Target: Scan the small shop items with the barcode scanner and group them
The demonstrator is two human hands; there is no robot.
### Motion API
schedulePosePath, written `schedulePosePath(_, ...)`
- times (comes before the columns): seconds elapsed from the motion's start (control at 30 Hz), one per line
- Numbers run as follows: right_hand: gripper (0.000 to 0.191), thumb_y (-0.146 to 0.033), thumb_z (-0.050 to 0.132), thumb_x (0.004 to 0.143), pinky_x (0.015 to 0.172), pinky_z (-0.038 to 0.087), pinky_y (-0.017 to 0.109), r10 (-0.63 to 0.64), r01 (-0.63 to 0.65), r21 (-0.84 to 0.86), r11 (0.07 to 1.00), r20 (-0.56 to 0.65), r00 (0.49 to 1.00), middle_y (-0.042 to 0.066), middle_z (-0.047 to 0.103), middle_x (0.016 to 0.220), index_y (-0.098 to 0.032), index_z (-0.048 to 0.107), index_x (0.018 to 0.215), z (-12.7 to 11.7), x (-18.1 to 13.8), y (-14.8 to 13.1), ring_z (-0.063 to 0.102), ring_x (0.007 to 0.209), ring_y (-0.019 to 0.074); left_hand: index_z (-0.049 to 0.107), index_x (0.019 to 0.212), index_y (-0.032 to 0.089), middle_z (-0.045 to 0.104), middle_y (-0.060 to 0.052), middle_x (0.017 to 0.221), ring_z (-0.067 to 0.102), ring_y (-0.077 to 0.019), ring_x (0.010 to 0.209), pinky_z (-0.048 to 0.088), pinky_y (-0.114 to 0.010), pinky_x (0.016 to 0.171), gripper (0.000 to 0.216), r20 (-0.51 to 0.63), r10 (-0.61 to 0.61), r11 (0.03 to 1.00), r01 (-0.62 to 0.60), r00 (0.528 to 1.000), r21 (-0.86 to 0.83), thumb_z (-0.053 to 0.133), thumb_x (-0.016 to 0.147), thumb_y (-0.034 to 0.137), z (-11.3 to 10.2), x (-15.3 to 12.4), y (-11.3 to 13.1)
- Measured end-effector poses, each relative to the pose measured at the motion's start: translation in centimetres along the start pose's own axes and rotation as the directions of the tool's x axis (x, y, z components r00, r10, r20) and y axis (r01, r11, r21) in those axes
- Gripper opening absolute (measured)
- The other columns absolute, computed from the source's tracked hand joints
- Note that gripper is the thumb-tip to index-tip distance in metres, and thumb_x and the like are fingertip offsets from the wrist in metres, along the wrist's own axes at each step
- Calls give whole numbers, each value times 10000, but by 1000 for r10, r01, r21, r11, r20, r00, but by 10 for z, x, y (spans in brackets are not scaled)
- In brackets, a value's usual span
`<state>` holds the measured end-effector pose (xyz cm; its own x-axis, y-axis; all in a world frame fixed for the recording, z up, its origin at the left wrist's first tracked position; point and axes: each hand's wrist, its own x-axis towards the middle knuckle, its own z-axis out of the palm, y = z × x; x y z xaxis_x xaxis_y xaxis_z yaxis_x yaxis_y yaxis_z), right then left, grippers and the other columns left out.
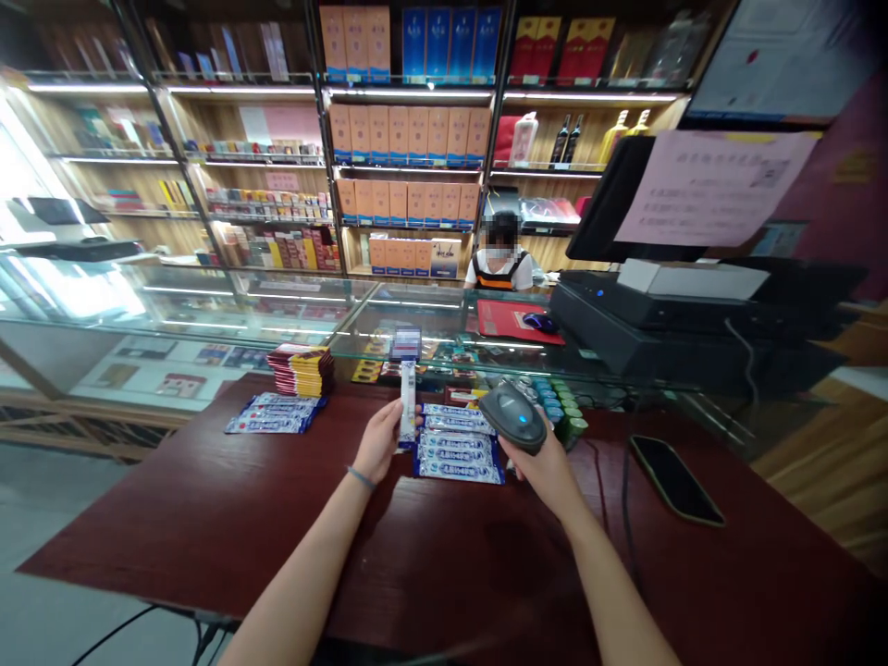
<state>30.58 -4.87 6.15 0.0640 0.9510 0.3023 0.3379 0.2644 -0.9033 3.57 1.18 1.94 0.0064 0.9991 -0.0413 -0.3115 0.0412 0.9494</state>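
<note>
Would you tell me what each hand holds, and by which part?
The left hand holds a narrow packet upright by its lower end; the right hand grips a barcode scanner by its handle.

Your forearms reach forward, converging; your left hand (380,442) is closed in a grip, your right hand (548,467) curled shut.

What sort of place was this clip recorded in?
Most likely a small retail shop. Wall shelves hold rows of boxed goods and bottles, a glass display counter runs across, and a till stands at right. The right hand holds a barcode scanner; the left hand holds a slim packet.
</note>
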Motion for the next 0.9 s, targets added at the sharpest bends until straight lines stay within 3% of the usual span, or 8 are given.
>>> schedulePosePath(0.1,538,-364,724,794,836,557,354,-78,82,-38,996,95,992,72,724,1080,-228,512,1270,8,-2,1,702,935,246,680,1142,146,734,-151,1153,725,-191,854,603,-291,675,351,45,-143,963,150,989,-224,676,905,405,-8,3,5)
schedulePosePath(0.17,600,-304,733,763,901,533,358,-68,82,-67,994,179,981,81,711,1158,-230,480,1302,14,-4,1,690,1029,252,672,1145,143,735,-148,1131,719,-177,830,601,-276,661,333,42,-166,948,172,985,-267,677,909,377,-8,3,6)
schedulePosePath(0.27,660,-263,720,750,869,537,341,-25,49,-91,995,246,969,67,731,1120,-240,444,1349,19,-7,1,707,998,243,672,1145,131,737,-144,1102,710,-165,798,597,-262,647,331,58,-168,949,177,984,-261,684,907,360,-6,1,7)
schedulePosePath(0.43,447,-276,688,767,820,550,346,-43,96,-169,981,294,955,60,765,1020,-244,593,1203,19,-8,4,728,957,270,699,1134,100,744,-143,1059,700,-144,765,566,-210,621,300,62,-155,960,165,986,-228,701,891,277,-1,-1,10)
schedulePosePath(0.57,493,-262,683,751,810,553,343,-49,89,-162,983,237,970,61,771,988,-239,592,1234,19,-6,6,731,955,274,700,1124,106,746,-139,1053,705,-153,773,576,-222,629,302,69,-159,952,171,985,-253,704,895,304,-2,-2,9)
schedulePosePath(0.73,416,-300,687,764,782,549,315,-50,77,-126,989,206,977,46,761,1001,-248,578,1162,20,-7,5,723,896,236,681,1149,120,735,-146,1097,713,-165,801,590,-244,647,346,72,-150,946,164,986,-279,728,882,335,-4,-1,5)
schedulePosePath(0.9,493,-294,674,769,840,546,329,-78,106,-122,987,215,973,75,750,1104,-234,550,1243,19,-6,11,716,989,250,645,1140,163,715,-129,1151,730,-197,897,574,-242,646,460,-10,-82,953,76,997,-294,837,765,350,-1,0,11)
